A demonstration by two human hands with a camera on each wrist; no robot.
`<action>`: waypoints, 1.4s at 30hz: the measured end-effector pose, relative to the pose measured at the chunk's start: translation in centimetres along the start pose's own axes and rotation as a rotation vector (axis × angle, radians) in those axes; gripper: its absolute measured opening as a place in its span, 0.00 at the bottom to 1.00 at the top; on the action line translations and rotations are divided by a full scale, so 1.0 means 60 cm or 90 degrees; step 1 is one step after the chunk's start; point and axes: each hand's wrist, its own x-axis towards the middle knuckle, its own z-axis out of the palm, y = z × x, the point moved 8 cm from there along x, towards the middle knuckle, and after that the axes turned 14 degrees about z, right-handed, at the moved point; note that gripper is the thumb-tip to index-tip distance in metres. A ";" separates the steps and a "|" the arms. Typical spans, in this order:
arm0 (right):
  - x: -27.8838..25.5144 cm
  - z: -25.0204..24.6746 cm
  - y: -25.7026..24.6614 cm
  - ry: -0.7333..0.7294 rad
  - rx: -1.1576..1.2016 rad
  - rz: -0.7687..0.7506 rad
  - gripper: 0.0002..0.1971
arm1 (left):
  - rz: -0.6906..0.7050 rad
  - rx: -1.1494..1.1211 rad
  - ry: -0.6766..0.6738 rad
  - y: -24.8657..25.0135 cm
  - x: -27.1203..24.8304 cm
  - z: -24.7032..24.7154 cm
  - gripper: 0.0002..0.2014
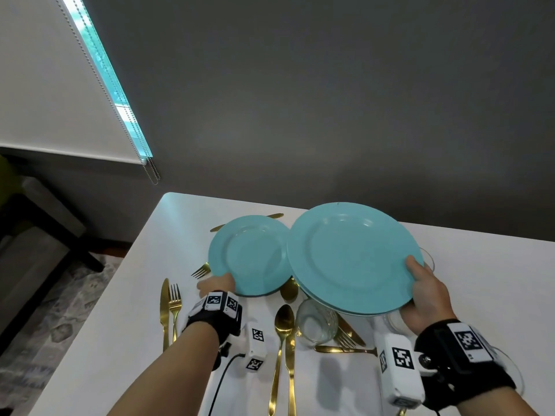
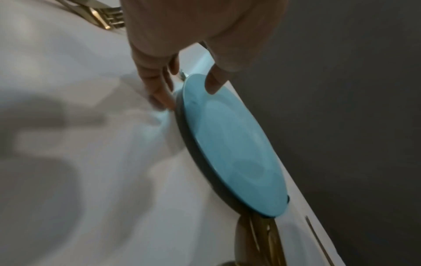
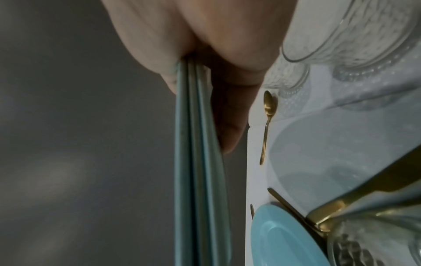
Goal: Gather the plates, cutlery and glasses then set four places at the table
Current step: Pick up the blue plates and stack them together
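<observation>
My left hand (image 1: 216, 284) pinches single plate (image 1: 250, 255) by near rim, over table (image 1: 144, 295) middle. My right hand (image 1: 426, 292) grips plate stack (image 1: 351, 256), raised above glasses (image 1: 315, 322).

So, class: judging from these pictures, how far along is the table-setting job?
Done: the gold cutlery and glasses are gathered in a loose pile on the white table. In hand: the left hand has a grip on one blue plate at the table; the right hand holds a stack of plates above it. Left: no place looks complete yet.
</observation>
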 end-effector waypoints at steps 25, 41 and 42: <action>-0.071 0.025 0.010 0.012 -0.050 -0.085 0.20 | 0.324 -0.371 -0.135 0.168 -0.128 -0.100 0.16; -0.120 0.088 0.113 -0.008 -0.189 -0.030 0.28 | 0.430 -0.188 -0.220 0.101 -0.188 -0.118 0.12; -0.127 0.101 0.123 -0.031 -0.188 -0.022 0.29 | 0.384 -0.237 -0.242 0.092 -0.182 -0.124 0.13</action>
